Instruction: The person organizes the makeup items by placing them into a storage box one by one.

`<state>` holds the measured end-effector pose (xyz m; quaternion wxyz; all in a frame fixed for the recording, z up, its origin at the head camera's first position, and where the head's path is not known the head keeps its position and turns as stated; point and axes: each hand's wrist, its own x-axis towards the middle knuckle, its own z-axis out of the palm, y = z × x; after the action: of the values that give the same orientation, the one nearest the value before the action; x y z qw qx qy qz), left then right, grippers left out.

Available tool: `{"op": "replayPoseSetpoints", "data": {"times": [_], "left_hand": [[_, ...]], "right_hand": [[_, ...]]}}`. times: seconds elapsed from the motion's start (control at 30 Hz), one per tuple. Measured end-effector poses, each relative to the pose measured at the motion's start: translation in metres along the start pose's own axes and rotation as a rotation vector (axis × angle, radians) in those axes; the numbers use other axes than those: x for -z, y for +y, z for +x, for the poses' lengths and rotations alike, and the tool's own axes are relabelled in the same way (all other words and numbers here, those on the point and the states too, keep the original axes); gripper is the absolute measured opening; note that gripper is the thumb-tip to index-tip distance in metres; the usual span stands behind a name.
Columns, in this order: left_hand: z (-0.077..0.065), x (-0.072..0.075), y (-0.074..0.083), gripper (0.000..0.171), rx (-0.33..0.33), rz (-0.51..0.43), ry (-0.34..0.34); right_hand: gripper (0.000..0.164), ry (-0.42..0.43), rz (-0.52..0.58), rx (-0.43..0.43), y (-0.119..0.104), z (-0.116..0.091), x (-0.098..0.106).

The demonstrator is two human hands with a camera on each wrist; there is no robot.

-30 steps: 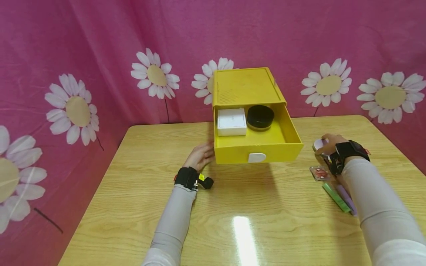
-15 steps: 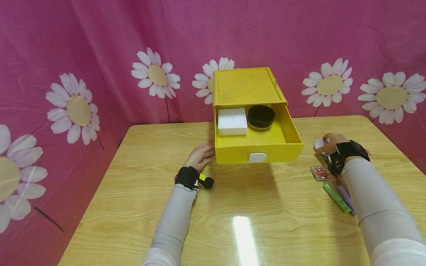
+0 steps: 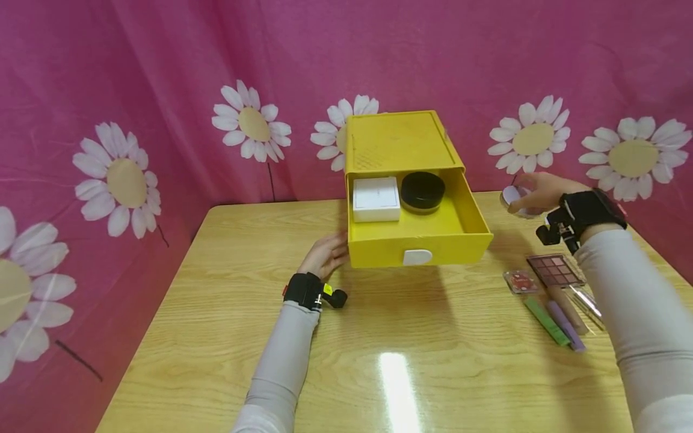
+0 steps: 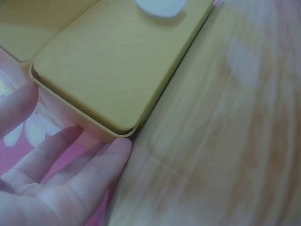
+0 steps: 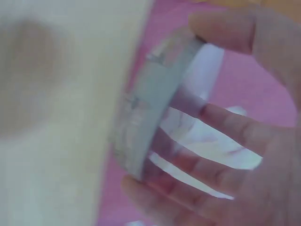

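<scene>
A yellow drawer box [image 3: 403, 141] stands on the table with its drawer [image 3: 368, 254] pulled out. In the drawer lie a white box [image 3: 376, 207] and a round black-lidded jar [image 3: 423, 189]. My left hand [image 3: 323, 255] is at the box's left side, fingers extended; the left wrist view shows fingertips [image 4: 121, 148] touching its casing. To the right of the box, above the table, my right hand [image 3: 549, 192] grips a round lavender-topped cosmetic case [image 3: 511, 195] by its edges. Seen closer in the right wrist view, the case [image 5: 153, 96] has a pale, patterned rim and sits between thumb and fingers.
Below my right hand lie an eyeshadow palette [image 3: 554, 269], a small clear-cased red compact [image 3: 521, 281], a green tube [image 3: 547, 322], a purple tube [image 3: 565, 326], a brownish tube [image 3: 568, 311] and a shiny slim tube [image 3: 588, 307]. A pink flowered curtain [image 3: 303, 48] hangs behind the table.
My right hand has lifted the round case off the table, moving up and away. The palette and slim tubes beneath the arm have come into view. My left hand keeps its place.
</scene>
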<state>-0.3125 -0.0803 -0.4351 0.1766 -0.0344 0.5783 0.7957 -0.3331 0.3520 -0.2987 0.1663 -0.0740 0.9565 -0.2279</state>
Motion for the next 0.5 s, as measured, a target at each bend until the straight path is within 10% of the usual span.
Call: {"op": "replayPoseSetpoints", "data": {"times": [0.5], "left_hand": [[0.0,-0.001,0.0,0.041,0.007,-0.02,-0.001]], "right_hand": [[0.068,-0.025,-0.171,0.229,-0.13,-0.057,0.059]]}}
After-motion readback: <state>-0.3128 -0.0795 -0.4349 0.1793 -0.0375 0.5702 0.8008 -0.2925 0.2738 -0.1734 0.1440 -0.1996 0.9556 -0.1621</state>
